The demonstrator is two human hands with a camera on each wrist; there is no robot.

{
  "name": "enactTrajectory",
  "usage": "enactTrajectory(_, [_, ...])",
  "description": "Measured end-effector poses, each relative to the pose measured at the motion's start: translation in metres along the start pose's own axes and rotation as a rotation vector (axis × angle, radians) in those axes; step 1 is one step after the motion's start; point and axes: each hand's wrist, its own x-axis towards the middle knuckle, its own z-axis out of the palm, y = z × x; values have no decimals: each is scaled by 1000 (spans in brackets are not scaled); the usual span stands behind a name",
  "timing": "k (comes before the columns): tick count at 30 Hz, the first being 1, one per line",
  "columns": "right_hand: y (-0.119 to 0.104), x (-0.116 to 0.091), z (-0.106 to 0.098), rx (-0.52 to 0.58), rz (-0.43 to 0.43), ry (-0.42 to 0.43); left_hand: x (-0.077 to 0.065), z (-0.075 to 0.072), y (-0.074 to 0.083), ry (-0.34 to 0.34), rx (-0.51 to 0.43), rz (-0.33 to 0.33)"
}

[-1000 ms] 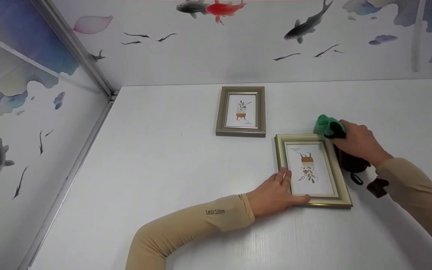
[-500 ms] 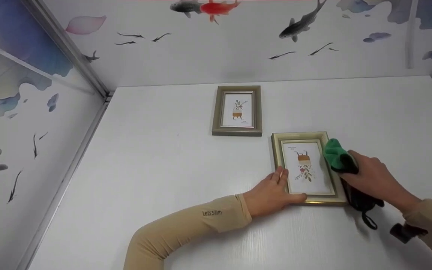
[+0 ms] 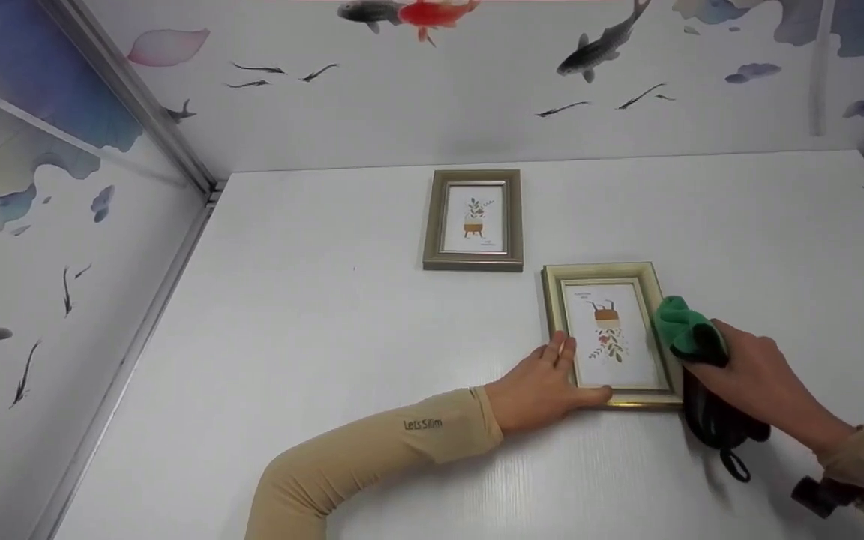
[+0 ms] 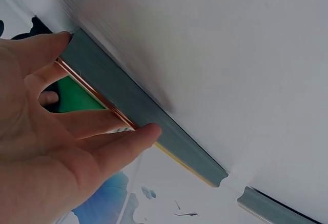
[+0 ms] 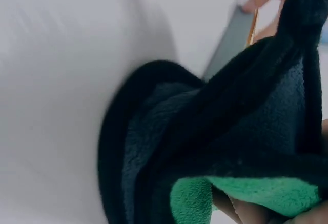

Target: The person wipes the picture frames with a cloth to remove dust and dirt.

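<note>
gold picture frame (image 3: pixel 609 334): lying on the worktop (image 3: pixel 312 322). my left hand (image 3: pixel 533 394): pressing two edges, fingers outstretched. my right hand (image 3: pixel 756 373): gripping the green-and-black cloth (image 3: pixel 683 328) at the right edge. risk: frame skidding, if i am rubbing too hard.

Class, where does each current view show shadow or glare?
Head: shadow below the left sleeve, a glint along the lower edge of the nearer framed picture; left wrist: soft shadow beside it; right wrist: blurry shadow beside the green-and-black cloth.

Gap between upper frame (image 3: pixel 473 220) and lower frame (image 3: pixel 612 334); cloth (image 3: pixel 685 324) seemingly blocks the latter's right edge.
</note>
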Motion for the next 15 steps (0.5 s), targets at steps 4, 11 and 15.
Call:
enactTrajectory(4, [5,28,-1,0,-23,38,1,0,0,-20,-14,-1])
enactTrajectory(11, [12,75,-3,7,-26,54,2,-1,0,-36,8,3])
enactTrajectory(15, [15,91,-3,23,-31,63,2,-2,0,-45,-1,-8])
